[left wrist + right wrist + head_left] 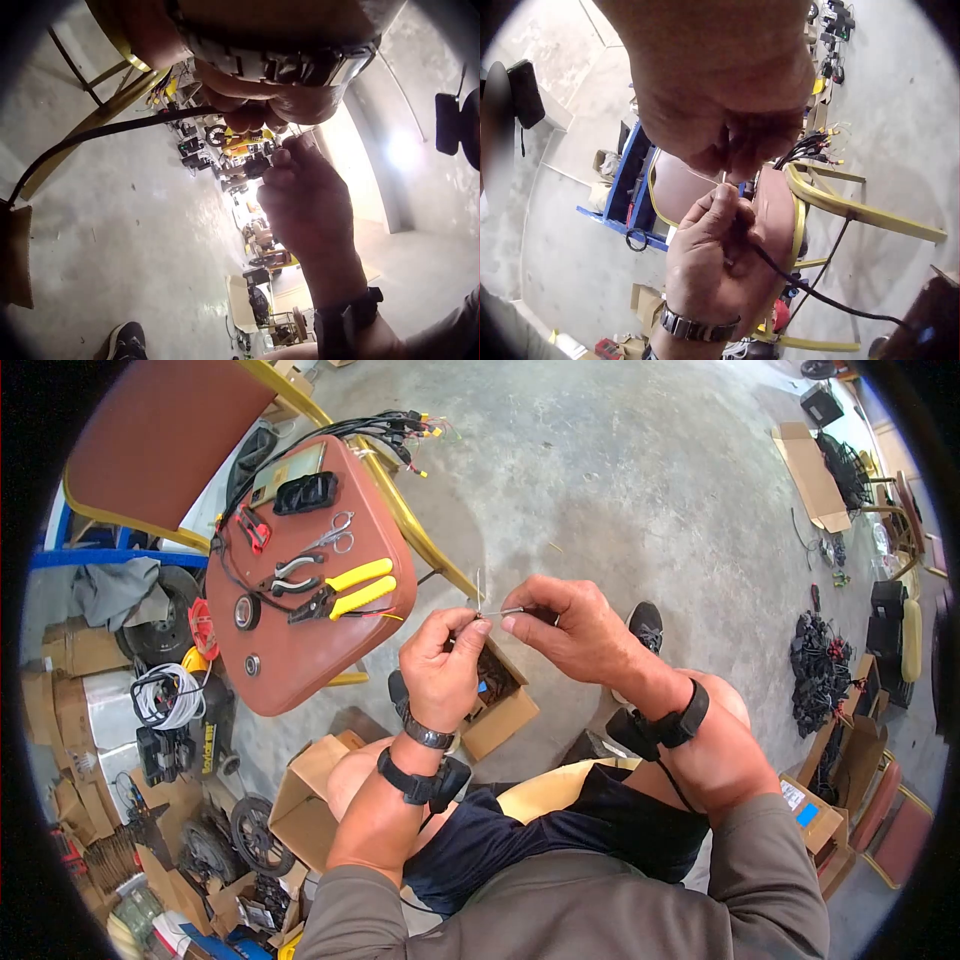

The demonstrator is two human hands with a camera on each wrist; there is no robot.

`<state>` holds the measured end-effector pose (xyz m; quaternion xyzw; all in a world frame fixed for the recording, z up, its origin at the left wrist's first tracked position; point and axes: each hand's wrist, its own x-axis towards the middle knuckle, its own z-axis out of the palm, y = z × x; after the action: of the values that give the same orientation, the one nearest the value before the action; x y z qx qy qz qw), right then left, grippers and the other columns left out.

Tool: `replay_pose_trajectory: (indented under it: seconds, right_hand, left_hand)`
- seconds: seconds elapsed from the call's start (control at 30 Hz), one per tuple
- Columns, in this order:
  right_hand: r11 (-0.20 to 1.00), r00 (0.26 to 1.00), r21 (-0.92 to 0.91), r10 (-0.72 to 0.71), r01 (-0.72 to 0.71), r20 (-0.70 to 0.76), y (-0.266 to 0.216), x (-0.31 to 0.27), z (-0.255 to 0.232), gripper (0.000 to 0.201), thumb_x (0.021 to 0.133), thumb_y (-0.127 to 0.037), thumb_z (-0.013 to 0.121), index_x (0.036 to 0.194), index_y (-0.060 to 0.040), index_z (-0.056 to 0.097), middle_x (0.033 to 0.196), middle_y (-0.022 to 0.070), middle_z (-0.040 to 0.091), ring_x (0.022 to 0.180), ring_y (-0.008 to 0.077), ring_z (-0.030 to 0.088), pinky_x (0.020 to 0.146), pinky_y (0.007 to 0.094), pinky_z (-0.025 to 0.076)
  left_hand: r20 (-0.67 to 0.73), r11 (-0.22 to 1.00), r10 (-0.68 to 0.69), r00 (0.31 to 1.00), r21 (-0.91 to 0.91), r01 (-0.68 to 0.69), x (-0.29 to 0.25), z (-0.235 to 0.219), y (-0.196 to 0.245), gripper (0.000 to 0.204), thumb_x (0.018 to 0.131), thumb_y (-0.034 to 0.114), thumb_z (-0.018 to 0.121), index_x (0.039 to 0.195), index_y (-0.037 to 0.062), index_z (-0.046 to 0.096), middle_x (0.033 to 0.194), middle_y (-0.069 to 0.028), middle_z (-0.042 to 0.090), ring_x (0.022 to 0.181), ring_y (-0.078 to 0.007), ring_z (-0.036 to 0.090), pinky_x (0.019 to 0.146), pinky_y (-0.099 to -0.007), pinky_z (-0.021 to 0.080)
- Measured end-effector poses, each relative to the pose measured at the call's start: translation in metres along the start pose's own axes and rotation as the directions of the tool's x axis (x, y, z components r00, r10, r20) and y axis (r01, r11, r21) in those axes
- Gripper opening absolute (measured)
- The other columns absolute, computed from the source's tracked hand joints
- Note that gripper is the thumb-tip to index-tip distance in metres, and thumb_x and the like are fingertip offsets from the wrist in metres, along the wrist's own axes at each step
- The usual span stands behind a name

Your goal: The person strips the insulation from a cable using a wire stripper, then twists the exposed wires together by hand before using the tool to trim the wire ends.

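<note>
Near the middle of the head view both hands come close together over a thin wire. My left hand (445,665) pinches the end of a black cable (802,285) between thumb and fingers, and the cable trails down to a cardboard box. From that grip a thin pale wire (479,588) sticks up. My right hand (570,625), fingers curled, pinches a light strand (724,177) that runs across to the left fingertips. A dark piece (540,614) shows under the right fingers; I cannot tell what it is.
On the brown chair seat (310,660) lie yellow-handled wire strippers (362,588), grey-black pliers (295,573), scissors (338,538), a red-and-black tool (254,528) and tape (246,612). A cable bundle (390,428) hangs over its edge. An open cardboard box (500,722) stands below the hands.
</note>
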<state>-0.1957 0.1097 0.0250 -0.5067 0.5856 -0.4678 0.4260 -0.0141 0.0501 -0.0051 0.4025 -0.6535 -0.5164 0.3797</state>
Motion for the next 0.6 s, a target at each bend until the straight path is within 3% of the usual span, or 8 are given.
replay_pose_trajectory:
  seconds: [0.1,0.2,0.27,0.4,0.5,0.6]
  right_hand:
    - [0.946,0.972,-0.231,-0.234,0.227,-0.003,0.005,0.003,-0.006,0.008,0.088,-0.008,0.069,0.092,-0.0024,0.065,0.074,0.0085,0.063,0.065,0.0174,0.060,0.059,0.0298,0.048]
    - [0.819,0.904,-0.400,-0.423,0.411,0.063,0.011,0.006,-0.013,0.008,0.083,-0.005,0.069,0.090,-0.0048,0.065,0.076,0.0100,0.063,0.066,0.0271,0.061,0.057,0.0343,0.048]
    - [0.755,0.879,-0.470,-0.463,0.458,0.113,0.013,0.008,-0.018,0.009,0.077,-0.005,0.067,0.084,-0.0074,0.062,0.072,0.0087,0.059,0.067,0.0291,0.061,0.056,0.0387,0.049]
    - [0.646,0.851,-0.568,-0.476,0.510,0.224,0.011,0.006,-0.022,0.011,0.070,-0.004,0.063,0.078,-0.0087,0.057,0.068,0.0072,0.055,0.067,0.0301,0.060,0.055,0.0406,0.048]
    - [0.616,0.866,-0.610,-0.386,0.499,0.318,0.010,0.004,-0.025,0.011,0.070,-0.005,0.063,0.075,-0.0074,0.054,0.069,0.0069,0.056,0.067,0.0309,0.060,0.056,0.0412,0.049]
    - [0.662,0.885,-0.588,-0.311,0.464,0.347,0.007,0.001,-0.026,0.012,0.071,-0.006,0.064,0.074,-0.0064,0.052,0.068,0.0096,0.056,0.067,0.0331,0.060,0.057,0.0423,0.049]
  left_hand:
    - [0.028,0.999,0.008,1.000,0.034,-0.009,0.000,-0.003,0.002,0.010,0.085,0.004,0.071,0.090,-0.0024,0.065,0.076,-0.0041,0.062,0.069,-0.0095,0.054,0.063,-0.0243,0.045]
    - [0.079,0.998,0.003,0.997,0.068,-0.009,0.001,-0.006,0.007,0.011,0.085,0.004,0.071,0.091,-0.0030,0.065,0.077,-0.0055,0.063,0.068,-0.0105,0.055,0.063,-0.0251,0.046]
    - [0.115,0.995,0.000,0.993,0.095,-0.011,0.001,-0.007,0.010,0.010,0.085,0.004,0.071,0.091,-0.0030,0.066,0.077,-0.0063,0.064,0.068,-0.0111,0.055,0.064,-0.0256,0.046]
    - [0.165,0.992,0.003,0.986,0.125,-0.024,0.001,-0.009,0.006,0.010,0.084,0.005,0.071,0.090,-0.0025,0.067,0.077,-0.0078,0.065,0.068,-0.0131,0.058,0.064,-0.0270,0.047]
    - [0.214,0.981,0.045,0.976,0.177,-0.084,0.003,-0.011,0.005,0.009,0.083,0.004,0.071,0.089,-0.0020,0.068,0.076,-0.0092,0.065,0.068,-0.0158,0.060,0.065,-0.0280,0.048]
    - [0.265,0.968,0.047,0.963,0.227,-0.109,0.004,-0.011,0.009,0.009,0.082,0.003,0.071,0.088,-0.0020,0.068,0.077,-0.0092,0.065,0.069,-0.0160,0.060,0.066,-0.0280,0.048]
